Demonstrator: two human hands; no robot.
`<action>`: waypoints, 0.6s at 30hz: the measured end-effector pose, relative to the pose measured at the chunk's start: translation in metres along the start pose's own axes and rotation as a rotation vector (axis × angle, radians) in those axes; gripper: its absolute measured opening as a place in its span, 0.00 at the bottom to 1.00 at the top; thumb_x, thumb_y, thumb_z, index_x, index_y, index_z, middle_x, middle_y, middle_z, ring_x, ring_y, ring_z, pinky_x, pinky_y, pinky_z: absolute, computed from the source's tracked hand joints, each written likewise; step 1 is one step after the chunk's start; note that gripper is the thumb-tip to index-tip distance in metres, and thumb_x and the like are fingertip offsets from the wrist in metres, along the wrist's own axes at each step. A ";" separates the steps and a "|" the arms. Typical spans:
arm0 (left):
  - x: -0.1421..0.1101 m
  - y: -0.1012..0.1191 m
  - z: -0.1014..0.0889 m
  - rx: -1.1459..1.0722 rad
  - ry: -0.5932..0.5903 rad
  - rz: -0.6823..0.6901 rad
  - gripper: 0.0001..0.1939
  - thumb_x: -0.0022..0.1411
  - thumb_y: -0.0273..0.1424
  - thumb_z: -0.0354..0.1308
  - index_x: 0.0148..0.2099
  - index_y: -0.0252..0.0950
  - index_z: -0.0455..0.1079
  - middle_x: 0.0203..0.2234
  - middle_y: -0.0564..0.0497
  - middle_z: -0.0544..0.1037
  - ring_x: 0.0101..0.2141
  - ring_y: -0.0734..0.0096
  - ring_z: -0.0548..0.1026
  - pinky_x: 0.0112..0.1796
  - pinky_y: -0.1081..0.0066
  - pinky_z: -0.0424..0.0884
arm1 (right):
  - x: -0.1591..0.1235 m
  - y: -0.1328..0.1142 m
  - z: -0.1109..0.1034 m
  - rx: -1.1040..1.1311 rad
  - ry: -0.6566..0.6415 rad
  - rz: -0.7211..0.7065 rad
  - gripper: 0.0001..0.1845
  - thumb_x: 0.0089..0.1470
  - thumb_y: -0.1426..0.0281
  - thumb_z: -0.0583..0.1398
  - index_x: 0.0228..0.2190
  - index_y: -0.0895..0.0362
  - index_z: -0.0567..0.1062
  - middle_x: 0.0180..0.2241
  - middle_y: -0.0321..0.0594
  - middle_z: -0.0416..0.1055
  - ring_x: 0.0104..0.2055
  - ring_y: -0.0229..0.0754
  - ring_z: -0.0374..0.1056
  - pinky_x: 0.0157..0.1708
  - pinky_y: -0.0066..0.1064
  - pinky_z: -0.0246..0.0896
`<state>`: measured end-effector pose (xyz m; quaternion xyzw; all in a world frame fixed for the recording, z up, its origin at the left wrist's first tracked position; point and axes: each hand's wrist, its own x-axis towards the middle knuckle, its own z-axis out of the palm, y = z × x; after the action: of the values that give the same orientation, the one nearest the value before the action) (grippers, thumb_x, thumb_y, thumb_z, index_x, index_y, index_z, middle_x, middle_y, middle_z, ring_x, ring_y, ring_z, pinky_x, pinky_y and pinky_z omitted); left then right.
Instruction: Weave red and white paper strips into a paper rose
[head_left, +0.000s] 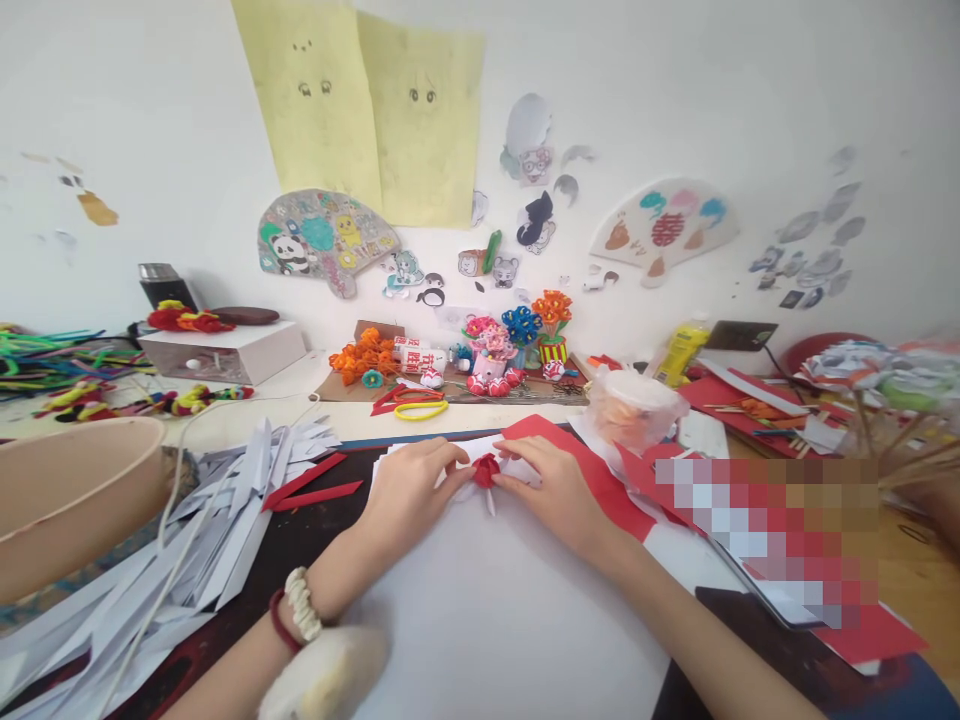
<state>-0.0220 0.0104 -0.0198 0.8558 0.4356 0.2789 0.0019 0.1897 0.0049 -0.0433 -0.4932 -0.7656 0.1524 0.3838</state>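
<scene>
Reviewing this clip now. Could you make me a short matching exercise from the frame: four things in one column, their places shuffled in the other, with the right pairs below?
Things
1. Red folded paper piece
2. White paper strips
3. Cream scrunchie
4. Yellow paper

Places
A. Around the left wrist
B. Up on the wall, above the fan shapes
C. Between the fingertips of the left hand and right hand
D. In a loose heap beside the beige container

Right pairs: 1-C, 2-D, 3-A, 4-B
</scene>
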 end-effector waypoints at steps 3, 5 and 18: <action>0.004 -0.003 0.000 -0.045 -0.090 -0.124 0.07 0.62 0.36 0.60 0.41 0.40 0.75 0.34 0.52 0.80 0.32 0.67 0.74 0.33 0.71 0.64 | 0.000 -0.002 -0.001 0.017 -0.012 -0.031 0.12 0.57 0.67 0.62 0.44 0.51 0.78 0.44 0.42 0.77 0.46 0.50 0.71 0.47 0.43 0.67; 0.006 -0.003 0.003 -0.072 -0.141 -0.127 0.05 0.61 0.34 0.61 0.40 0.41 0.76 0.35 0.52 0.79 0.33 0.66 0.74 0.34 0.71 0.64 | 0.000 -0.003 0.000 0.034 -0.030 -0.066 0.11 0.58 0.68 0.61 0.43 0.50 0.79 0.44 0.41 0.77 0.46 0.49 0.71 0.46 0.42 0.67; 0.006 0.000 0.008 -0.110 -0.100 -0.070 0.09 0.64 0.37 0.58 0.36 0.38 0.75 0.33 0.51 0.80 0.32 0.67 0.74 0.36 0.69 0.65 | 0.001 -0.005 0.000 0.144 -0.076 -0.082 0.14 0.61 0.68 0.58 0.46 0.49 0.78 0.46 0.42 0.75 0.49 0.48 0.71 0.49 0.39 0.67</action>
<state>-0.0159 0.0168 -0.0240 0.8516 0.4485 0.2591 0.0805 0.1858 0.0030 -0.0398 -0.4266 -0.7862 0.2096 0.3949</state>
